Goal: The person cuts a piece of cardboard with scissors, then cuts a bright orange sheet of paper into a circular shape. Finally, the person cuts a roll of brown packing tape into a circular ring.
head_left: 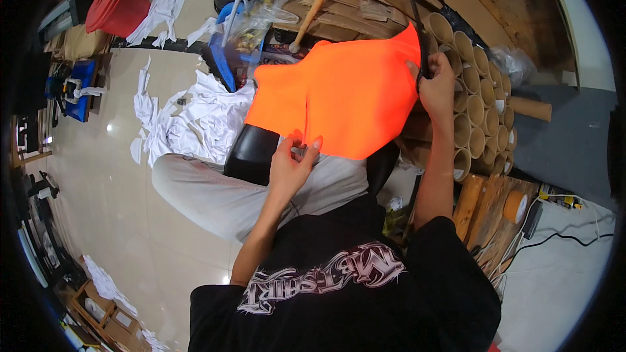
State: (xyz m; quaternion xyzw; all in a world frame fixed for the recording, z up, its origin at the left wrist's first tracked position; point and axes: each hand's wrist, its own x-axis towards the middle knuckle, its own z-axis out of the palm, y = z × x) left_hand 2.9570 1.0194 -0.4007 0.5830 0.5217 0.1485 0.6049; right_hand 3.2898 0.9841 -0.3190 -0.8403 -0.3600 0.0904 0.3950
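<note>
A bright orange sheet point(352, 94), smooth and flexible, spreads over my lap with a slit or fold running up from its near edge. My left hand point(291, 164) pinches that near edge beside the slit, thumb and fingertips on the material. At the sheet's far right corner, my right hand point(437, 85) is closed round the handles of long black scissors point(422, 52), whose blades point away from me. The right thumb also rests against the sheet's edge. Whether the blades are apart is hard to make out.
White scraps point(202, 117) lie heaped on the floor at left. Stacked cardboard tubes point(476, 111) stand close to my right arm. Ahead are flattened cardboard point(358, 16), a wooden pole point(319, 3) and a blue dustpan point(222, 62). A red bucket point(117, 6) sits far left.
</note>
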